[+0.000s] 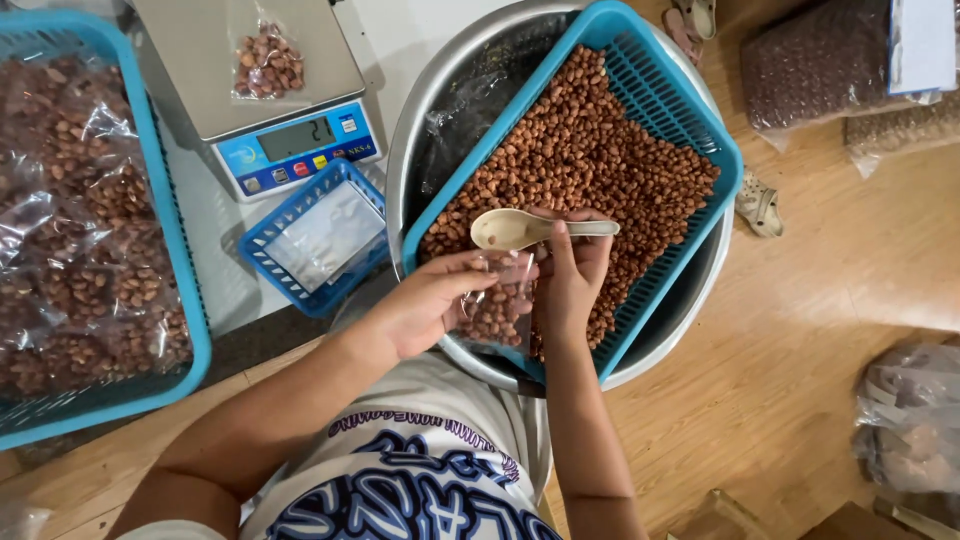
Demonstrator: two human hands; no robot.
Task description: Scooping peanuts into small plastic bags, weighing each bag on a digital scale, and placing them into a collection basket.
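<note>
Clear plastic bag (497, 305), part-filled with peanuts (590, 150), is pinched open by the left hand (425, 305) while the right hand (570, 270) grips a spoon (515, 229), so the filling step now needs another scoop.

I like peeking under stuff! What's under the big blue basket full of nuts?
A big metal bowl sits under the blue basket. Beside the basket, a dark crumpled plastic bag lies in the bowl. The nuts and basket hide the bowl's bottom.

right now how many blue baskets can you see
3: a large blue basket of bagged nuts at left, a small one by the scale, a third of loose nuts in the metal basin.
</note>
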